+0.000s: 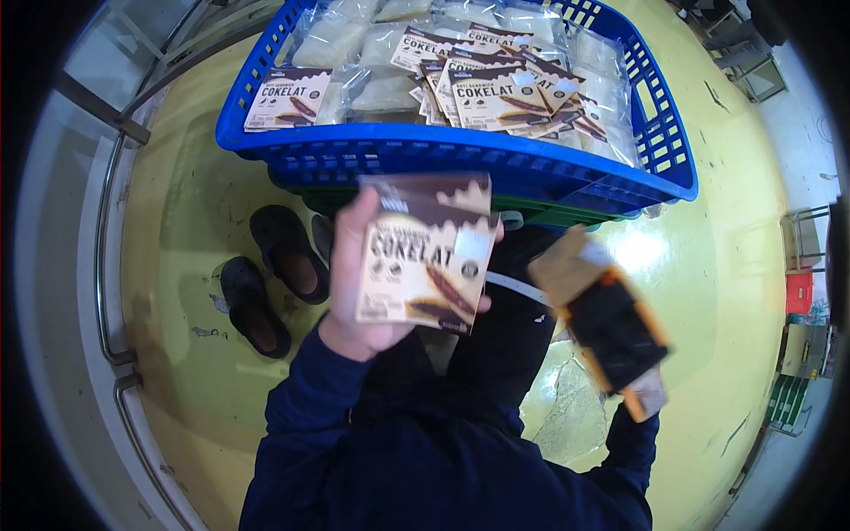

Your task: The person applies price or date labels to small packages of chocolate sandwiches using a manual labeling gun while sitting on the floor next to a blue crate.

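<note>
My left hand (pixel 355 279) is wrapped around a stack of printed sandwich-bread packaging cards (pixel 415 279), raised in front of my body. The front card is cream and brown and bears a small pale sticker near its upper right. My right hand (pixel 647 385) grips a black and orange handheld device (pixel 611 325), likely a label gun, blurred and apart from the cards. A narrow white strip (pixel 518 287) runs across my dark trousers up to the device. Most of my right hand is hidden behind it.
Beyond my hands stands a blue plastic crate (pixel 425 149) on a green one (pixel 358 202). Inside lie clear-wrapped breads (pixel 332 43) and loose cards (pixel 498 96). Dark clogs (pixel 255 308) rest on the yellow floor at left. A metal rail (pixel 106 265) runs along the left wall.
</note>
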Available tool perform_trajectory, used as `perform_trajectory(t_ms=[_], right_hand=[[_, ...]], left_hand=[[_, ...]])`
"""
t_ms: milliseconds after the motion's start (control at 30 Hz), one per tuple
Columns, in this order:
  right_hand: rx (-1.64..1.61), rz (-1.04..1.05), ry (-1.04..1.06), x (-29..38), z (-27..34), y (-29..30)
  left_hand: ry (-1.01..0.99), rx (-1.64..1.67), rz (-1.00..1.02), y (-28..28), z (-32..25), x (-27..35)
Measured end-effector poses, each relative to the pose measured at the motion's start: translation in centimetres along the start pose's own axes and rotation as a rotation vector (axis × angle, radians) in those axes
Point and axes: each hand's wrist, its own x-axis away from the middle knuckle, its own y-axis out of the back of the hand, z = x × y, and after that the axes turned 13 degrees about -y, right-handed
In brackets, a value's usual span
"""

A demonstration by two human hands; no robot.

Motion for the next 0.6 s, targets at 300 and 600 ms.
perform_trajectory(t_ms=[300, 600], right_hand=[[-0.388, -0.23, -0.211, 2.2, -6.5, -0.8], [-0.258, -0.142, 0.073, 1.3, -2.6, -1.3]], left_hand=[[-0.137, -0.005, 0.225, -3.3, -3.2, -14.1], [-0.648, -0.471, -0.018, -3.8, -4.4, -14.8]])
